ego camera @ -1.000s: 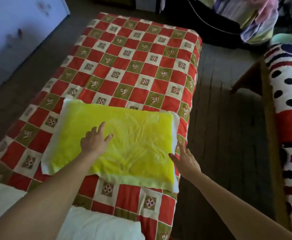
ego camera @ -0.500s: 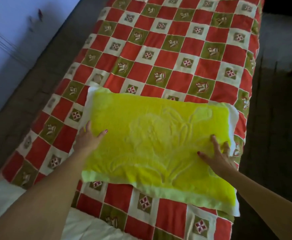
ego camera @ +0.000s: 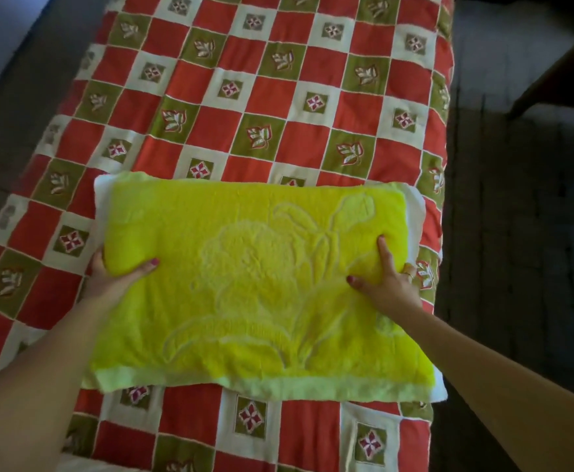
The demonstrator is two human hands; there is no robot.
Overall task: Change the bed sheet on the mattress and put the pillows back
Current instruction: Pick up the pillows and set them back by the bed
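A bright yellow pillow (ego camera: 254,287) with a raised flower pattern and white ends lies across the mattress, on a bed sheet (ego camera: 278,97) of red, olive and white squares. My left hand (ego camera: 111,279) grips the pillow's left end, thumb on top and fingers hidden under it. My right hand (ego camera: 389,277) grips the right end, with the thumb and one finger on top and the other fingers curled round the edge; a ring shows on one finger.
Dark floor (ego camera: 524,233) runs along the bed's right side, with a dark piece of furniture (ego camera: 564,76) at the upper right. A grey strip of floor (ego camera: 16,107) and a pale wall lie to the left. Something white (ego camera: 71,466) shows at the bottom edge.
My hands have gone from lying flat on the pillow's top to gripping its two ends. The view has moved closer over the pillow.
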